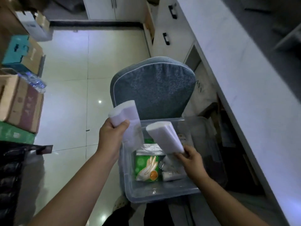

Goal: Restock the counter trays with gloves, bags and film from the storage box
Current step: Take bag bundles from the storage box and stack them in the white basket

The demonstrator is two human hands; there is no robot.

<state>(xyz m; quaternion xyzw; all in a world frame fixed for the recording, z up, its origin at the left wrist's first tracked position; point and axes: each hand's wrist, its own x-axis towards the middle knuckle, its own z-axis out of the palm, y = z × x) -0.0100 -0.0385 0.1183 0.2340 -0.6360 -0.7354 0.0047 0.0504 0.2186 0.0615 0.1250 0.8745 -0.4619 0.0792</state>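
My left hand (112,136) is clenched round the lower end of a white bag roll (124,114), thumb across the front, roll standing up and out past the storage box's (162,191) left wall. I judge I hold it high and off to the side to keep it clear of the box while the other hand works. A loose bit of its wrap hangs down over the box's left edge.

Inside the box, near the front-left corner, lies the green glove pack (146,167), w/ smaller clear-wrapped items just beside it to the right; can't tell what those are.

My right hand (192,162) pinches the bottom end of a 2nd white roll (164,137) w/ fingertips only, roll tilted up-left above the box's middle, prob. just lifted out. Counter (244,79) runs along the right; trays not visible.
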